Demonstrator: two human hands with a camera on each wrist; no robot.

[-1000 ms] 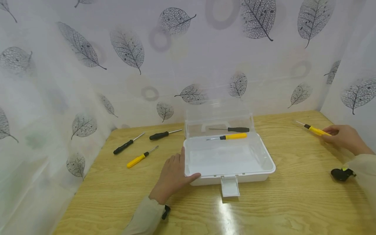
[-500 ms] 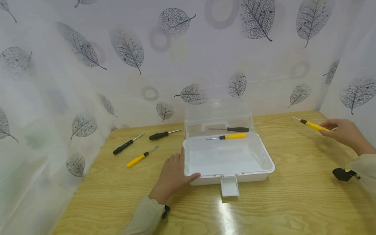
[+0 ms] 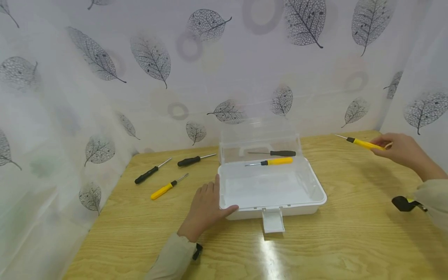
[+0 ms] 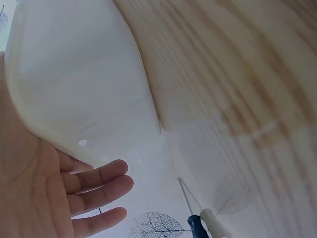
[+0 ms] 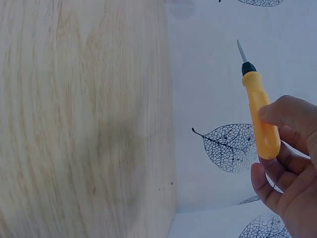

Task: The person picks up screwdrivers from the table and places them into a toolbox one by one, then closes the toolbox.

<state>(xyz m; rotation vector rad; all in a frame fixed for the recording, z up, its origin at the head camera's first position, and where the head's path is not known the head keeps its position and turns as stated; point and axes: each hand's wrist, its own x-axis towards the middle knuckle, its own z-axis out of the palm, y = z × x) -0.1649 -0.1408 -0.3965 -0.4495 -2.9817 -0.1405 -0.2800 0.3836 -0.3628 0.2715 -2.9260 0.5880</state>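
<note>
My right hand (image 3: 400, 149) pinches the yellow handle of a screwdriver (image 3: 362, 143) above the table's right side. In the right wrist view, thumb and fingers hold the handle's rear part, and the screwdriver (image 5: 262, 116) has a black collar and a bare metal tip. My left hand (image 3: 206, 208) rests against the near left corner of an open white plastic box (image 3: 273, 212), thumb over its front rim and fingers along its side. Another yellow screwdriver (image 3: 279, 161) and a black one (image 3: 283, 153) lie at the box's back; whether inside or behind the clear lid (image 3: 260, 138), I cannot tell.
Left of the box, two black screwdrivers (image 3: 147, 175) and a yellow screwdriver (image 3: 162, 192) lie on the wooden table (image 3: 332, 249). The box's front latch (image 3: 273, 221) hangs down. A leaf-patterned curtain (image 3: 252, 77) stands along the table's back and sides.
My right hand has lifted the yellow screwdriver off the table and carried it left and a little farther back. The left hand stays at the box's corner.
</note>
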